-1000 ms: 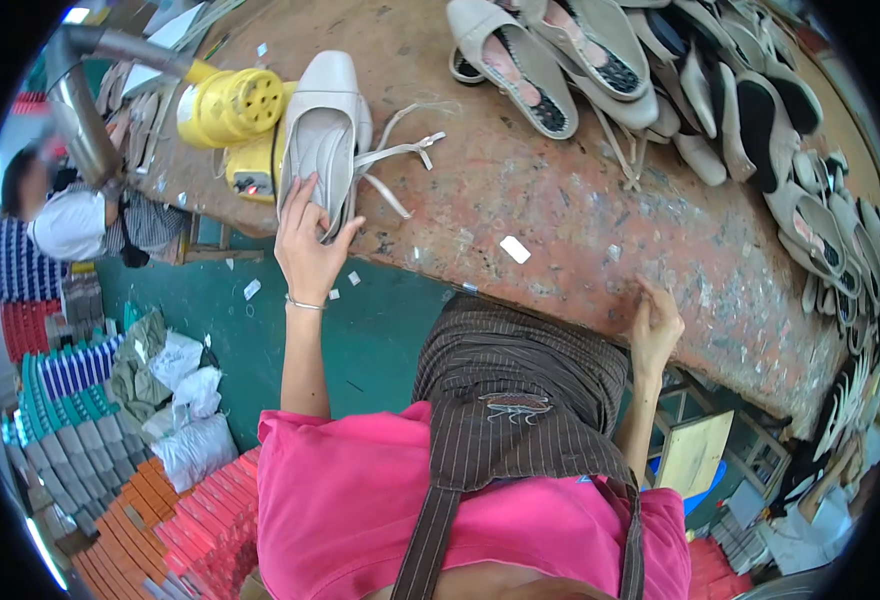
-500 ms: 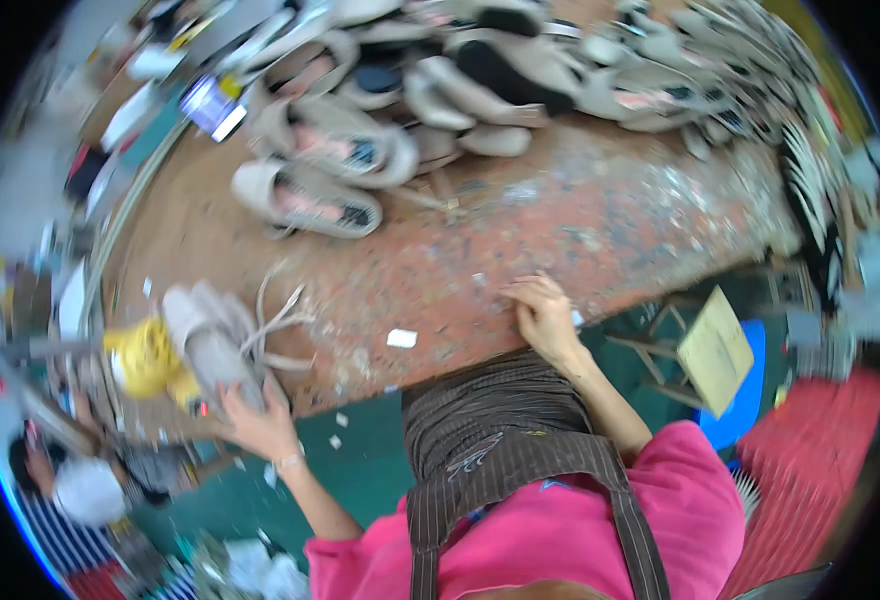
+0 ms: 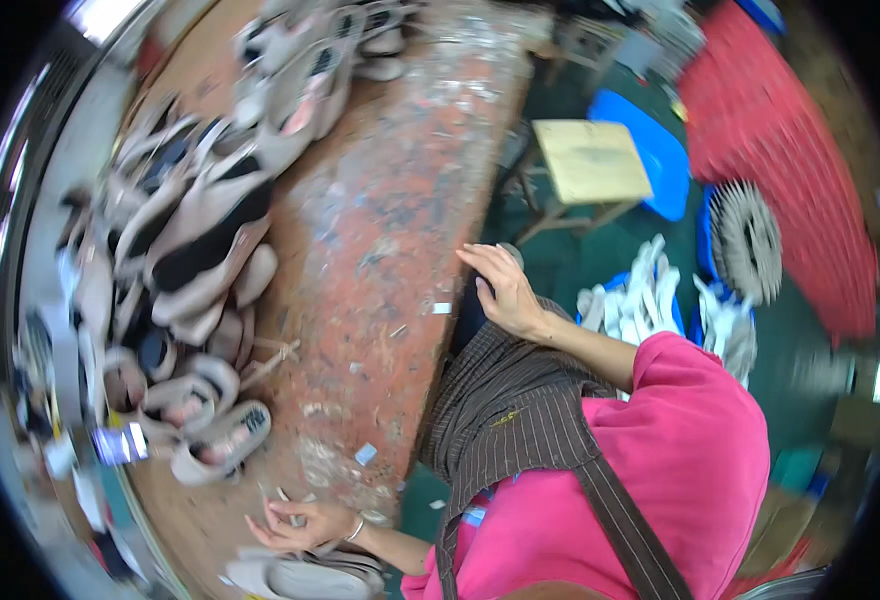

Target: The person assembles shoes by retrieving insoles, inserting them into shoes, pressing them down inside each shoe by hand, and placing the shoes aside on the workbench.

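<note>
My left hand (image 3: 310, 526) is over a small stack of beige flat shoes (image 3: 305, 578) at the table's near left edge. Its fingers are spread, and pale lace ends (image 3: 295, 510) show beside them. I cannot make out whether the fingers touch the laces. At the front edge of the worn reddish-brown table (image 3: 360, 270), my right hand (image 3: 505, 288) hangs with fingers stretched out and nothing in it. A pale slip-on shoe (image 3: 222, 445) with a light pink insole lies farther in, at the end of a heap of similar shoes (image 3: 195, 240), some showing black soles.
A phone with a lit screen (image 3: 120, 443) lies left of the heap. Right of the table stand a wooden stool (image 3: 590, 165), a blue plastic piece (image 3: 650, 150), bins with white shoe parts (image 3: 640, 300), a ring of pale pieces (image 3: 747, 243) and a red ribbed stack (image 3: 780, 160).
The view has swung to the right. My left hand has gone from the shoe's side to near its laces. My right hand has shifted from the tabletop to its edge.
</note>
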`<action>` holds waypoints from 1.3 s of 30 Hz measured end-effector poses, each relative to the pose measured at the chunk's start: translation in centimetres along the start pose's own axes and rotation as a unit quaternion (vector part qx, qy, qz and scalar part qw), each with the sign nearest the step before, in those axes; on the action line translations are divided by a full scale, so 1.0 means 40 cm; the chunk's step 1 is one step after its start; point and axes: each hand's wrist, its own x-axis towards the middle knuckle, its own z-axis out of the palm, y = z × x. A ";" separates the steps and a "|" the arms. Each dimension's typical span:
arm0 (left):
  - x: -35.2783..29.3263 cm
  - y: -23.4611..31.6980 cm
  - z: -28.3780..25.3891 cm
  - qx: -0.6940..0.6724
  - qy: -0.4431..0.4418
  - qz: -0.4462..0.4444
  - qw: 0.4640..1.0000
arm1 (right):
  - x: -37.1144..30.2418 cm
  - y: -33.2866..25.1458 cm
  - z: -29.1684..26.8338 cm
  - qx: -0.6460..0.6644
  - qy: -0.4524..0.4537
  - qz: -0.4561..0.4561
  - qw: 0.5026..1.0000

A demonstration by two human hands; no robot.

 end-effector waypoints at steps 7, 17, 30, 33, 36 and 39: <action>-0.023 0.264 0.256 -0.373 -0.239 0.070 0.894 | -0.244 0.104 -0.112 -0.077 0.161 0.240 0.954; -0.168 0.570 0.313 -0.500 -0.495 0.225 0.674 | -0.682 0.236 -0.150 0.115 0.380 0.654 0.644; -0.796 1.154 0.350 -0.309 -0.592 0.599 0.442 | -1.223 0.755 -0.139 0.145 0.252 0.885 0.363; -0.971 1.313 0.444 -0.305 -0.546 0.658 0.419 | -1.240 0.907 -0.220 -0.031 0.121 0.869 0.480; -1.143 1.422 0.533 -0.282 -0.511 0.712 0.390 | -1.223 1.078 -0.318 -0.153 0.044 0.802 0.576; -1.281 1.448 0.587 -0.215 -0.483 0.743 0.411 | -1.207 1.261 -0.391 -0.173 0.017 0.769 0.615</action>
